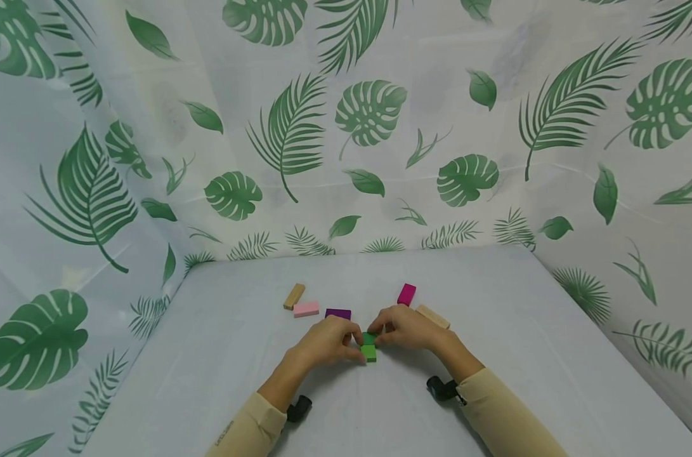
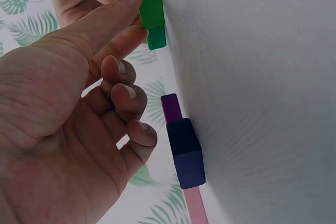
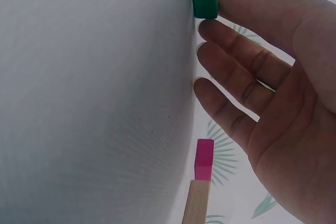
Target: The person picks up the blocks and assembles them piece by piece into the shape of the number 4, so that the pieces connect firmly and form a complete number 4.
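A light green block point(image 1: 368, 354) lies against a darker green block point(image 1: 368, 338) just behind it. At the left side of this pair, my left hand point(image 1: 330, 343) pinches the light green block between thumb and forefinger; its other fingers curl loosely. From the right, my right hand point(image 1: 405, 328) holds the dark green block. In the right wrist view, the thumb point(image 3: 252, 9) meets that block while the other fingers stay spread off it. The right forefinger's contact is partly hidden. Near the left hand are a purple block point(image 1: 338, 313) and a navy block point(image 2: 186, 156), hidden in the head view.
Behind the left hand lie a pink block point(image 1: 306, 309) and a tan wooden block point(image 1: 293, 296). Beyond the right hand are a magenta block point(image 1: 406, 294) and a pale wooden block point(image 1: 433, 316). A leaf-print curtain point(image 1: 368, 184) surrounds the white table point(image 1: 231, 368).
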A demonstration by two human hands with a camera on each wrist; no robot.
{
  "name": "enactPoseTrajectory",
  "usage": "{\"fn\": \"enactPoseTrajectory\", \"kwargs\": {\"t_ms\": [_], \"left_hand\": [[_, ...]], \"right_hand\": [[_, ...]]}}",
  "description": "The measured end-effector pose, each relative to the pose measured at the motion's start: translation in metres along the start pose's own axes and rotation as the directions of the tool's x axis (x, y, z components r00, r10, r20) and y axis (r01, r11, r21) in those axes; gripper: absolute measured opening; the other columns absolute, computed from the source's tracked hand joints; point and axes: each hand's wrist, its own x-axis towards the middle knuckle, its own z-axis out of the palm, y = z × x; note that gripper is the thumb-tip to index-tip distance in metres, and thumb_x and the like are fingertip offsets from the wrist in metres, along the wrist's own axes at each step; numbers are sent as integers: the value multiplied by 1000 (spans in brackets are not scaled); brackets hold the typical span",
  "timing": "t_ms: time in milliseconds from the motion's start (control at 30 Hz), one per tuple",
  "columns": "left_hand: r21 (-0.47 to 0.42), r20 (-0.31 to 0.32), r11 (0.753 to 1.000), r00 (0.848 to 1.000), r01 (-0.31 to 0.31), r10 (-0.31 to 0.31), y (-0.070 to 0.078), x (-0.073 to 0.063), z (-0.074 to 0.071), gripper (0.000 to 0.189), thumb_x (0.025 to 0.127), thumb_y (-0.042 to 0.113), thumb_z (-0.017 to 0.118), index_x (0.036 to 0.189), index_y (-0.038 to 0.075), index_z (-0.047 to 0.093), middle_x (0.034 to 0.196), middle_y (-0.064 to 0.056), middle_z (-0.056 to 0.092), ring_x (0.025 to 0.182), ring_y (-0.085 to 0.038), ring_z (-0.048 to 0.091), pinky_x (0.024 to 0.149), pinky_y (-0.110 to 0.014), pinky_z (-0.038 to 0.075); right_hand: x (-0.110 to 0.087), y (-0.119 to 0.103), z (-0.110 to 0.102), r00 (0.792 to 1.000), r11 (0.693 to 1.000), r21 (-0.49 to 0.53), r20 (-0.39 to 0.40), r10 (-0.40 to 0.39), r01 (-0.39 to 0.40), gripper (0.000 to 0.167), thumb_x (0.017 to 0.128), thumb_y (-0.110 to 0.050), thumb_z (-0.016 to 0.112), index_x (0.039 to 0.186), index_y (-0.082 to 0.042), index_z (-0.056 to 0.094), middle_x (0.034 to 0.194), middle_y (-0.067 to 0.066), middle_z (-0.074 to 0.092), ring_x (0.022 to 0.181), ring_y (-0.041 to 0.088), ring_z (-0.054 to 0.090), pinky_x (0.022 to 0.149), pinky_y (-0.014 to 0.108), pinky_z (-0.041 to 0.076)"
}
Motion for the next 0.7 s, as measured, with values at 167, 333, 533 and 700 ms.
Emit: {"fn": "enactPoseTrajectory", "kwargs": {"t_ms": [167,333,533,700], "left_hand": [[11,-7,1000,1000,0,0,1,0,-1,22,82,36,90,95,21,79,69,10,55,65,-3,48,55,-20,38],[41,-21,999,1000,14,-13,0,0,0,22,81,39,90,90,23,78,68,11,55,64,-3,48,54,-20,38],[48,-17,999,1000,16,-16,1,-1,0,21,81,40,90,86,23,78,64,11,53,63,-2,46,54,-19,37],[46,-12,999,1000,17,-16,1,-1,0,22,81,40,90,88,22,79,65,11,54,64,-2,47,54,-19,36]], "right_hand": [[0,-1,-1,1000,1000,3,3,0,0,19,92,-11,78,112,-11,81,106,0,78,84,8,64,75,24,56],[0,-1,0,1000,1000,11,6,2,-2,20,92,-10,79,112,-9,81,106,2,78,83,8,64,74,23,55],[0,-1,0,1000,1000,18,10,1,-1,21,92,-10,79,113,-8,81,106,3,78,83,9,63,74,24,55],[0,-2,0,1000,1000,22,11,4,-4,21,92,-10,78,113,-8,81,106,3,78,83,9,63,75,24,55]]}}
